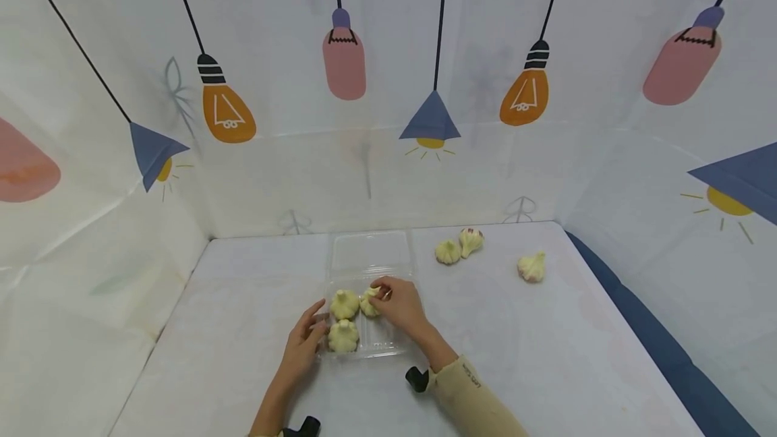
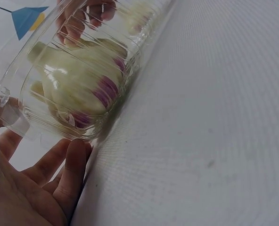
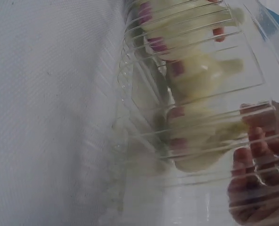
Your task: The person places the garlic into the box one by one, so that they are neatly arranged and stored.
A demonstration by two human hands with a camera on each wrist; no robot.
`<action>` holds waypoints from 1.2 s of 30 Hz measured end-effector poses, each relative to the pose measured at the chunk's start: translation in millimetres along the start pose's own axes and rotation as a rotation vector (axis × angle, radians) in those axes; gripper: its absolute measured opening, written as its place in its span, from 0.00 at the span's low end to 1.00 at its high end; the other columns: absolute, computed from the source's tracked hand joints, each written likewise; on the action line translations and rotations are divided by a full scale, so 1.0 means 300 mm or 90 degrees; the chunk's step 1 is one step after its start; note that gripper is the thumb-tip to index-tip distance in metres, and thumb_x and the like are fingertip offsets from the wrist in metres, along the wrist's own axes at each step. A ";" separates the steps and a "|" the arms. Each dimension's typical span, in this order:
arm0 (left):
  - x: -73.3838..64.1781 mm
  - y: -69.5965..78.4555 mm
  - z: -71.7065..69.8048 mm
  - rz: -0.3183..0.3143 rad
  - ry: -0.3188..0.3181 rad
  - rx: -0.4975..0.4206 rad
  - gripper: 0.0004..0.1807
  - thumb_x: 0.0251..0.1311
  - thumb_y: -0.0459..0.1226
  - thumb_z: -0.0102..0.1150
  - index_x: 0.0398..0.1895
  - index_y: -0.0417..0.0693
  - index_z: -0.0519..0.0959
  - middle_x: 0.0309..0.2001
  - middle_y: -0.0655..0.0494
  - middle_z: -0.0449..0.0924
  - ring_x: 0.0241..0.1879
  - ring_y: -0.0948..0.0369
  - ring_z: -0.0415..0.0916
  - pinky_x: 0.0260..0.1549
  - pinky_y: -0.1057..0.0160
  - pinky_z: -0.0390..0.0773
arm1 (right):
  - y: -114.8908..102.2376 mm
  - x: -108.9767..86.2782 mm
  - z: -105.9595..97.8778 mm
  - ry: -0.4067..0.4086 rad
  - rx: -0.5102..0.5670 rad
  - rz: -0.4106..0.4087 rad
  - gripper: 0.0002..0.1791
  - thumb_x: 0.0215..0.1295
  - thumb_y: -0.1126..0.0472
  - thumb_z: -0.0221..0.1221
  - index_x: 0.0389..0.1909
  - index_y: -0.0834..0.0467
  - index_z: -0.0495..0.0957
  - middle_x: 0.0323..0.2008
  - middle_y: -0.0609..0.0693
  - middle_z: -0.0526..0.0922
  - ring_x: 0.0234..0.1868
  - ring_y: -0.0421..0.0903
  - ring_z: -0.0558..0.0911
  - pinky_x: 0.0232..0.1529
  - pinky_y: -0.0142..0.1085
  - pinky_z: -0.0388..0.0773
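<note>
A clear plastic clamshell box (image 1: 382,349) lies on the table with its lid (image 1: 371,251) folded back. Inside are a garlic bulb (image 1: 344,304) at the left back, another bulb (image 1: 342,336) in front of it, and a third bulb (image 1: 367,302) to the right. My right hand (image 1: 397,302) reaches into the box and pinches this third bulb near its stem; in the right wrist view its fingers (image 3: 257,141) show through the plastic. At the box's left side, my left hand (image 1: 301,342) touches the wall and rim with relaxed fingers (image 2: 73,162).
Two more garlic bulbs lie side by side at the back of the table, a pale one (image 1: 448,251) and a purple-marked one (image 1: 471,241). Farther right rests a single bulb (image 1: 531,267). A lamp-patterned white curtain (image 1: 388,181) hangs behind the table (image 1: 516,356).
</note>
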State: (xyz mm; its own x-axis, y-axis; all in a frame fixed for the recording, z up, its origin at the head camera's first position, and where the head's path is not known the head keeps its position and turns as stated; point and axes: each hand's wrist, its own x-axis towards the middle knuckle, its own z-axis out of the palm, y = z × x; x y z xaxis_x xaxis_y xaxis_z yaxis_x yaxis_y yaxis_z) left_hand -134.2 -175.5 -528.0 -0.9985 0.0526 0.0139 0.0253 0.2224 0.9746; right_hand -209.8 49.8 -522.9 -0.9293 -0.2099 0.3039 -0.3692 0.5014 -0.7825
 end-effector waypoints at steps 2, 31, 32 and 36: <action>-0.001 0.004 0.001 0.002 -0.001 0.004 0.25 0.73 0.31 0.45 0.71 0.37 0.61 0.57 0.30 0.70 0.48 0.46 0.76 0.35 0.54 0.76 | 0.003 -0.002 -0.003 -0.002 -0.001 0.001 0.09 0.54 0.63 0.70 0.37 0.57 0.84 0.24 0.41 0.81 0.25 0.37 0.77 0.28 0.32 0.75; 0.041 -0.126 0.009 0.023 0.026 0.007 0.25 0.74 0.37 0.46 0.72 0.45 0.62 0.57 0.37 0.72 0.46 0.54 0.76 0.35 0.57 0.76 | -0.006 0.101 -0.276 0.073 -0.007 0.004 0.09 0.56 0.64 0.70 0.38 0.59 0.85 0.25 0.45 0.80 0.27 0.42 0.78 0.29 0.36 0.75; 0.041 -0.126 0.009 0.023 0.026 0.007 0.25 0.74 0.37 0.46 0.72 0.44 0.61 0.57 0.36 0.71 0.46 0.54 0.76 0.35 0.57 0.76 | 0.000 0.109 -0.291 0.080 -0.006 0.004 0.09 0.56 0.64 0.70 0.38 0.61 0.85 0.25 0.45 0.80 0.27 0.43 0.78 0.30 0.36 0.75; 0.040 -0.130 0.010 0.014 0.024 0.004 0.25 0.74 0.36 0.46 0.72 0.44 0.61 0.58 0.35 0.71 0.46 0.54 0.76 0.34 0.57 0.76 | 0.021 0.137 -0.349 0.101 -0.004 0.027 0.10 0.58 0.63 0.69 0.39 0.62 0.85 0.26 0.48 0.81 0.29 0.45 0.78 0.32 0.37 0.76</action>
State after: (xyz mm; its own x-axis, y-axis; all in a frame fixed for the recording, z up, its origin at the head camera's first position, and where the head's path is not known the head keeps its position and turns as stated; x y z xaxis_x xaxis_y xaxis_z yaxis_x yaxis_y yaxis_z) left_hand -147.1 -180.5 -566.4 -0.9988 0.0211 0.0438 0.0475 0.2275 0.9726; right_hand -251.5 132.2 -458.5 -0.9338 -0.0536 0.3538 -0.3299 0.5118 -0.7932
